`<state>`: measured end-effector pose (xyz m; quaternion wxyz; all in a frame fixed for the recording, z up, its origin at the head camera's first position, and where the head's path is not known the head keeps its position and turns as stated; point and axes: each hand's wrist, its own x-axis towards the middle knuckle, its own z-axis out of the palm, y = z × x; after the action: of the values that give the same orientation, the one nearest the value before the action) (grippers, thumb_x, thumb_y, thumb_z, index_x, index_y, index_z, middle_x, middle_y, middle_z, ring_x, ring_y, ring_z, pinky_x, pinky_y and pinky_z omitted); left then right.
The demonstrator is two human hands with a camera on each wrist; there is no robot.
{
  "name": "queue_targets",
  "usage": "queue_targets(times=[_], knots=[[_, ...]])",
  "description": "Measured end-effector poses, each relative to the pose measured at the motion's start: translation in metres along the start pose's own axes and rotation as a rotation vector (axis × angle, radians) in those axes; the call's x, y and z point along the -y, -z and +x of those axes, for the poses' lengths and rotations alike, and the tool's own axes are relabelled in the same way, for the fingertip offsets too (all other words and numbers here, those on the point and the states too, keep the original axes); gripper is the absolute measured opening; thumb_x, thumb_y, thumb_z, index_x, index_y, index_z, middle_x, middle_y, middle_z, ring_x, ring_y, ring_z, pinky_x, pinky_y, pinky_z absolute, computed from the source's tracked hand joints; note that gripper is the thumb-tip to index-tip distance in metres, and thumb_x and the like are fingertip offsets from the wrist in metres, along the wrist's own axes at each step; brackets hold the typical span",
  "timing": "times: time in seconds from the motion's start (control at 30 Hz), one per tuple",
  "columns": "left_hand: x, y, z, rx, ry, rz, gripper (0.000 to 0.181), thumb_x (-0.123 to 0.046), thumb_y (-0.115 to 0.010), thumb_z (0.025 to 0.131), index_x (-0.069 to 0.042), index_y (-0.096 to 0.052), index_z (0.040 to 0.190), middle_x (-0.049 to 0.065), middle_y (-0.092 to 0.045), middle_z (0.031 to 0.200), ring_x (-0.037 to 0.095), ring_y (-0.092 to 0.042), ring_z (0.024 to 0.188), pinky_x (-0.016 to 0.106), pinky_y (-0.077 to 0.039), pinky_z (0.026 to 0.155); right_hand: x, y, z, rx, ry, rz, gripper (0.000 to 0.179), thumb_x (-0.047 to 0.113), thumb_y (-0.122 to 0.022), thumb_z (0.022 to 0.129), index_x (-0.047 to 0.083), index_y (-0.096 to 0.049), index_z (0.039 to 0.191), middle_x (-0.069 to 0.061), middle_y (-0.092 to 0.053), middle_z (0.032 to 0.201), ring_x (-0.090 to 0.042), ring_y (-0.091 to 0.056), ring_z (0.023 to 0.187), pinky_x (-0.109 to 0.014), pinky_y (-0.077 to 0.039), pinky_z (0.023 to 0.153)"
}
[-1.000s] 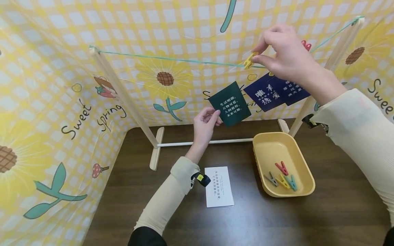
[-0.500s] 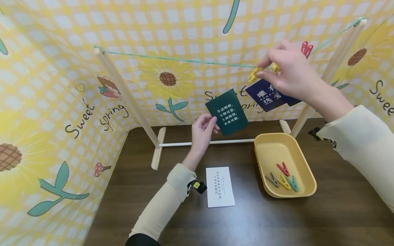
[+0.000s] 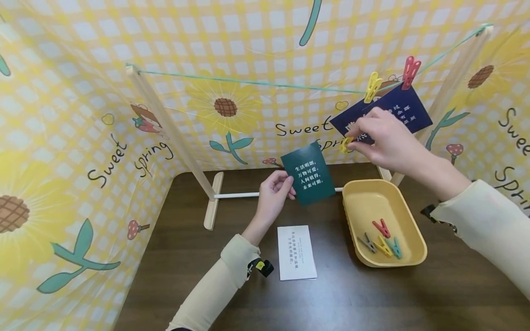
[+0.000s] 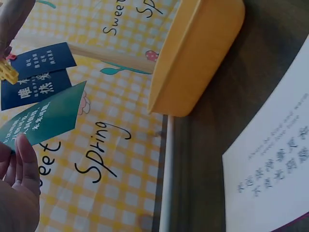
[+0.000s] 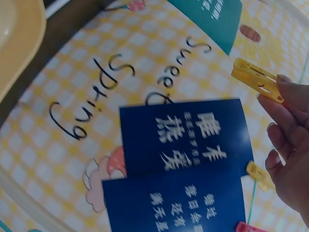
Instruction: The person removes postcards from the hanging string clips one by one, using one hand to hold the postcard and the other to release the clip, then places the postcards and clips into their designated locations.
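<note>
My left hand [image 3: 273, 195] pinches the lower left edge of a dark green card [image 3: 308, 172] printed with white characters, held below the string. Between thumb and fingers, my right hand [image 3: 387, 138] holds a yellow clothespin [image 5: 258, 79], in front of two hanging cards. These dark blue cards [image 5: 186, 137] overlap on the green string [image 3: 248, 82]. Another yellow clothespin [image 3: 372, 87] and a red clothespin [image 3: 411, 72] clip them there. In the head view my right hand covers part of the blue cards.
A yellow basket [image 3: 383, 188] with several loose clothespins [image 3: 383, 248] stands on the dark table at right. A stack of white cards [image 3: 296, 253] lies in front of my left hand. Wooden posts [image 3: 169, 133] carry the string, with a white rod [image 3: 236, 195] low between them.
My right hand has come down from the string with the yellow clothespin, to the front of the blue cards. The left hand has lowered the green card.
</note>
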<state>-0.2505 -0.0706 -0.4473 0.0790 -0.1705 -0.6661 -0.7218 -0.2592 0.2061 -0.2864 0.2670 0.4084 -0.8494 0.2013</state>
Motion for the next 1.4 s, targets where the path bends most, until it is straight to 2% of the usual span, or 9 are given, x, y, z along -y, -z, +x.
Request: queue_targets(times=[0.27, 0.5, 0.77, 0.83, 0.93, 1.17, 1.4], knots=[[0.007, 0.004, -0.018, 0.051, 0.066, 0.002, 0.022, 0.002, -0.061, 0.102, 0.011, -0.057, 0.123, 0.021, -0.065, 0.09, 0.01, -0.064, 0.065, 0.024, -0.059, 0.06, 0.011, -0.023, -0.03, 0.079, -0.071, 0.006, 0.022, 0.0, -0.089, 0.077, 0.009, -0.071, 0.087, -0.006, -0.076, 0.091, -0.024, -0.054, 0.083, -0.04, -0.04, 0.07], [0.016, 0.011, -0.034, 0.063, 0.147, 0.047, 0.019, 0.003, -0.061, 0.102, 0.011, -0.057, 0.119, 0.024, -0.065, 0.089, 0.01, -0.062, 0.061, 0.022, -0.058, 0.057, 0.009, -0.034, -0.055, 0.208, -0.196, 0.013, 0.02, 0.004, -0.085, 0.085, 0.005, -0.075, 0.102, -0.007, -0.076, 0.099, -0.023, -0.056, 0.089, -0.039, -0.048, 0.07], [0.029, 0.023, -0.054, 0.135, 0.256, 0.091, 0.018, 0.001, -0.061, 0.102, 0.009, -0.058, 0.117, 0.018, -0.066, 0.09, 0.011, -0.061, 0.06, 0.022, -0.056, 0.056, 0.003, -0.047, -0.077, 0.353, -0.359, 0.064, 0.022, 0.011, -0.079, 0.093, 0.0, -0.073, 0.111, -0.011, -0.077, 0.103, -0.027, -0.054, 0.096, -0.044, -0.047, 0.078], [0.033, 0.026, -0.059, 0.146, 0.292, 0.093, 0.017, 0.0, -0.062, 0.101, 0.009, -0.057, 0.115, 0.018, -0.067, 0.091, 0.012, -0.061, 0.06, 0.022, -0.056, 0.056, 0.001, -0.051, -0.082, 0.37, -0.371, 0.07, 0.021, 0.012, -0.079, 0.093, 0.0, -0.074, 0.11, -0.011, -0.077, 0.103, -0.028, -0.053, 0.096, -0.044, -0.044, 0.081], [0.037, 0.03, -0.066, 0.157, 0.342, 0.107, 0.016, 0.0, -0.063, 0.101, 0.008, -0.058, 0.114, 0.019, -0.067, 0.092, 0.012, -0.061, 0.06, 0.023, -0.056, 0.057, -0.003, -0.059, -0.09, 0.391, -0.376, 0.074, 0.021, 0.014, -0.08, 0.093, 0.0, -0.075, 0.108, -0.01, -0.077, 0.1, -0.028, -0.054, 0.093, -0.042, -0.042, 0.079], [0.047, 0.038, -0.081, 0.154, 0.411, 0.118, 0.012, 0.004, -0.061, 0.1, 0.011, -0.057, 0.109, 0.017, -0.068, 0.085, 0.01, -0.059, 0.056, 0.021, -0.053, 0.054, -0.015, -0.078, -0.104, 0.478, -0.414, 0.069, 0.027, 0.022, -0.079, 0.094, -0.001, -0.074, 0.107, -0.009, -0.077, 0.095, -0.026, -0.059, 0.086, -0.042, -0.05, 0.073], [0.056, 0.046, -0.091, 0.167, 0.45, 0.16, 0.014, 0.001, -0.062, 0.099, 0.01, -0.059, 0.109, 0.017, -0.069, 0.08, 0.01, -0.058, 0.054, 0.02, -0.053, 0.052, -0.031, -0.092, -0.121, 0.527, -0.423, 0.079, 0.02, 0.02, -0.081, 0.091, 0.002, -0.072, 0.09, -0.002, -0.072, 0.08, -0.022, -0.065, 0.075, -0.042, -0.055, 0.069]])
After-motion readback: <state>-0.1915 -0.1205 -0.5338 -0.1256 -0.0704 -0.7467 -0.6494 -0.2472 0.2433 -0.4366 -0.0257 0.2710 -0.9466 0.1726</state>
